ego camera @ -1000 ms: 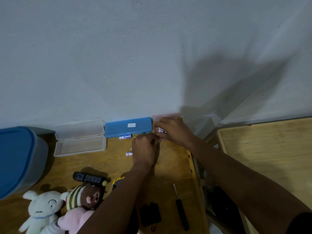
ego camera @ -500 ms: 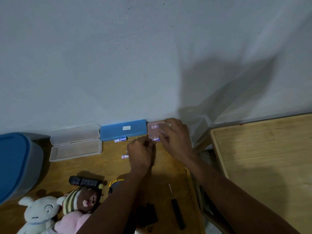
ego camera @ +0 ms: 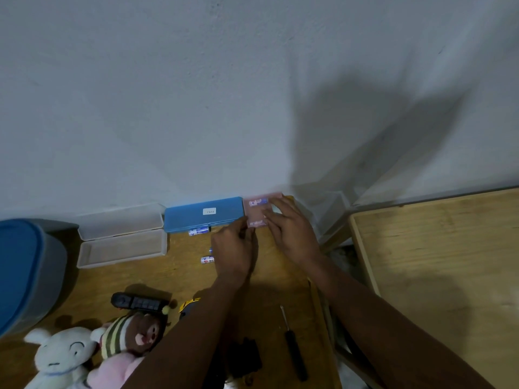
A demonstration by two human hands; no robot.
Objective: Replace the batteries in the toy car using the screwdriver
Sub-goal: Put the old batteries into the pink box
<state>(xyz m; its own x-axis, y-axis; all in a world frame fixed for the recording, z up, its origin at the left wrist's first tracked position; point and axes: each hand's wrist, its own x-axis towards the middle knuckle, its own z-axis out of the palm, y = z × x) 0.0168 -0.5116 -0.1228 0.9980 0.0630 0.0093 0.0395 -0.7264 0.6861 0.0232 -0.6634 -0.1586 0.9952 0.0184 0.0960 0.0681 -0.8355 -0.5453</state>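
Your right hand [ego camera: 293,234] lays flat fingers [ego camera: 276,219] on the pink battery case [ego camera: 255,213]. Your left hand [ego camera: 233,248] meets its near corner, grip hidden, unclear. Wooden table [ego camera: 182,276], white wall [ego camera: 196,108] behind.

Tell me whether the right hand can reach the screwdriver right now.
Probably yes: the screwdriver lies uncovered beside the right forearm, though the right hand rests on the pink case.

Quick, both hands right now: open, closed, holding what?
Left hand: fingers curled by the pink case; grip cannot be told.
Right hand: open, straight fingers resting on the pink case.
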